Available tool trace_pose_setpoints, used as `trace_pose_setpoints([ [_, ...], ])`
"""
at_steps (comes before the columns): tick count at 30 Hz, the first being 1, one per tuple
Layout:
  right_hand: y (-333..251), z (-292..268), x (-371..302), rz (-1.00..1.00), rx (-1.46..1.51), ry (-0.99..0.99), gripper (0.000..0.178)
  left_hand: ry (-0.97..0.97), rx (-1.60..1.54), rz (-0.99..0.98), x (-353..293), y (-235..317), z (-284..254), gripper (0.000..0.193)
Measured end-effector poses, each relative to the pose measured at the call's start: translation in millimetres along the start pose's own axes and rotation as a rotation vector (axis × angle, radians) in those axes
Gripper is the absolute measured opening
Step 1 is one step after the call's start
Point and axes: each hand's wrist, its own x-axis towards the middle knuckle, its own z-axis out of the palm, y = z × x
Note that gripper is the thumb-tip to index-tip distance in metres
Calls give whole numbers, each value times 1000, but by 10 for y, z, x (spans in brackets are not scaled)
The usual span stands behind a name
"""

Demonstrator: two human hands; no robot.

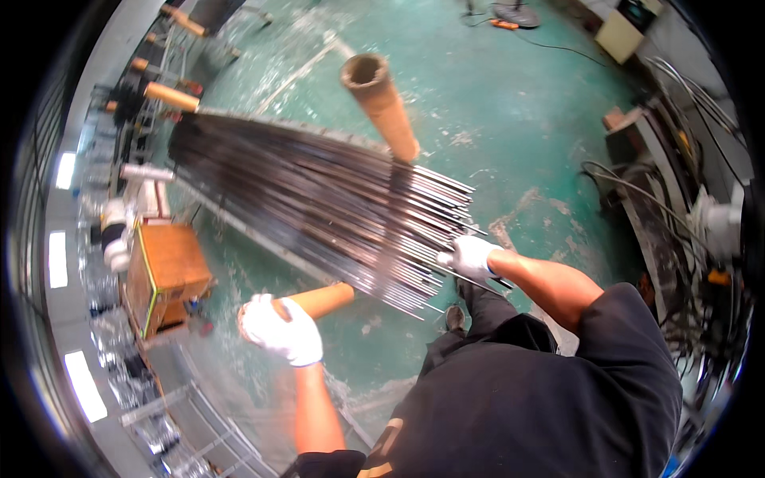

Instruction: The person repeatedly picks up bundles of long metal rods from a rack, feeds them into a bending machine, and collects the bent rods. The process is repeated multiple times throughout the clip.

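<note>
Mostly dark, slender rods (319,207), silvery at one end.

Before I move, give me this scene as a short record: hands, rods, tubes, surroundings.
Left hand: white glove, over the near tube; grip unclear
Right hand: white glove, at the near ends of the rods; grip detail too small to tell
Rods: long, side by side, ends uneven
Far tube: brown, hollow, on the rods' far side
Box: orange, left of the rods
Floor: green, worn
</note>
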Motion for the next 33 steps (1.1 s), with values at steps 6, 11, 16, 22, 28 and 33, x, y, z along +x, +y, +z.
trace_pose_setpoints([
  [6,760,436,-2572,307,-152,81,55,-705,-1411,-738,-1250,1473,494,35],
  [11,979,1274,-4495,460,-200,253,47,-1359,-2221,-1470,-1391,2125,680,60],
  [16,1413,1976,-5152,432,-283,616,25,-1158,-2242,-1413,-1480,2144,562,34],
  [22,2615,2538,-6113,580,-323,696,15,-1203,-1955,-1689,-1945,2865,-918,30],
  [28,4396,3015,-7705,951,-287,806,13,-895,-2319,-1359,-889,2652,-2029,21],
  [33,4808,2851,-8002,806,-390,1352,10,-941,-2492,-1077,-434,3370,-2589,16],
])
